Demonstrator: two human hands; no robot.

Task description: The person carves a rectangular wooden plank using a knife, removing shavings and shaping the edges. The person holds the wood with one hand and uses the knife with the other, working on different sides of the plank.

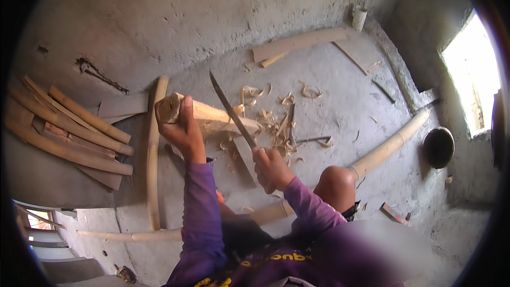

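My left hand grips the near end of a thick, pale length of wood, with the thumb laid along its top. The wood tapers toward its other end, which lies over the floor to the right. In my right hand is a long knife, held by its handle, which the fingers mostly hide. Its dark blade slants up and to the left, passing over the wood in this view; whether it touches cannot be told. Curled wood shavings lie on the floor beyond.
Bamboo poles lie at my left, and another bamboo pole runs off at the right. Farther left is a stack of long wooden pieces. A board lies by the back wall. A round dark container stands at the right.
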